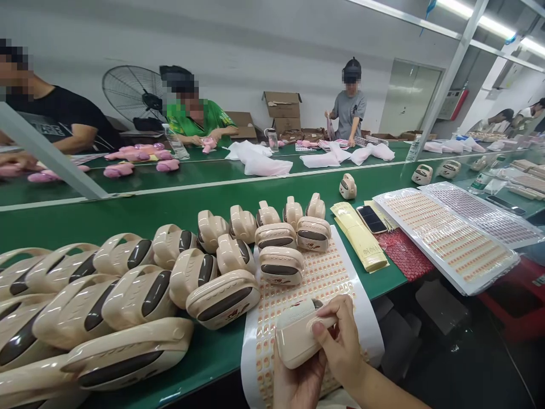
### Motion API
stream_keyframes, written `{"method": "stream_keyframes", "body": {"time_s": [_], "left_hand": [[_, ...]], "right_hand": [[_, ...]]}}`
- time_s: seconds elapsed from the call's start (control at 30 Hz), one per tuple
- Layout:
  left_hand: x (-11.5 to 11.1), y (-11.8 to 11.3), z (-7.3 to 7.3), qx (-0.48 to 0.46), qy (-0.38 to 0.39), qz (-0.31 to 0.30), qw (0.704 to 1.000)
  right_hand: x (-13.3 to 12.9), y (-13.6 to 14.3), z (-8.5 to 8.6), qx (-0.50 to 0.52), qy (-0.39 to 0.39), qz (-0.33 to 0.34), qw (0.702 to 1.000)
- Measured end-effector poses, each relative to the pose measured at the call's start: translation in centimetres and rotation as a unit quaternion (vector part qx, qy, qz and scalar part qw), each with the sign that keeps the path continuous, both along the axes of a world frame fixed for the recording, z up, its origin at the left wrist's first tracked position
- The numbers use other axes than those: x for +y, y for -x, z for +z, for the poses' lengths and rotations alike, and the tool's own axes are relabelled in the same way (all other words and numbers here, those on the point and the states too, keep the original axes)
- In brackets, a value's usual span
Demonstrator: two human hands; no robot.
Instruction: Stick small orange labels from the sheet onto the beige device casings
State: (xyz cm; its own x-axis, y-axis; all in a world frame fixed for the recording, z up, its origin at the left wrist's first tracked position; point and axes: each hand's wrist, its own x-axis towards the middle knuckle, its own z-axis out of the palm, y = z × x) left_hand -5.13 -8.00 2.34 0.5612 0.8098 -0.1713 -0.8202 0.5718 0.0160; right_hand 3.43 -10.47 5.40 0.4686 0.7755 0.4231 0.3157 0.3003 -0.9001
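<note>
A cream-coloured plastic unit with a handle is held over a white sheet of small orange stickers at the table's front edge. From below, my left hand is wrapped round its underside. My right hand grips the handle at the unit's right end, thumb and fingers pressed together on it. Several similar cream units with dark oval panels stand to the left, and a few rest on the sheet's upper part. The fingertips of my left hand are hidden behind the unit.
Right of the sheet lie a yellow paper stack, a phone, red mesh and more sticker sheets. Across the green table, people handle pink plush items. A slanted metal post stands at left.
</note>
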Motion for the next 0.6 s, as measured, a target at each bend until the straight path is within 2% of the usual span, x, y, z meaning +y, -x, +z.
{"method": "stream_keyframes", "body": {"time_s": [0.13,0.23,0.37,0.43,0.5,0.6], "left_hand": [[-0.1,0.0,0.2,-0.010,0.004,0.004,1.000],[0.1,0.2,-0.3,-0.019,-0.006,-0.016,1.000],[0.9,2.0,-1.1,-0.028,-0.040,-0.011,0.999],[1.3,3.4,-1.2,-0.021,-0.034,-0.014,0.999],[1.6,4.5,-1.2,-0.015,-0.033,-0.020,0.999],[1.5,5.3,-1.1,0.001,-0.055,-0.005,0.998]], "right_hand": [[0.4,0.3,-0.3,0.112,0.042,0.002,0.993],[0.5,-1.3,-1.3,0.152,0.060,-0.012,0.987],[-1.1,-6.5,-4.0,0.072,0.077,-0.190,0.976],[-2.4,-9.2,-5.4,0.066,0.116,-0.221,0.966],[-3.5,-11.1,-6.4,0.103,0.161,-0.148,0.970],[-3.8,-12.3,-6.4,0.163,0.215,-0.003,0.963]]}}
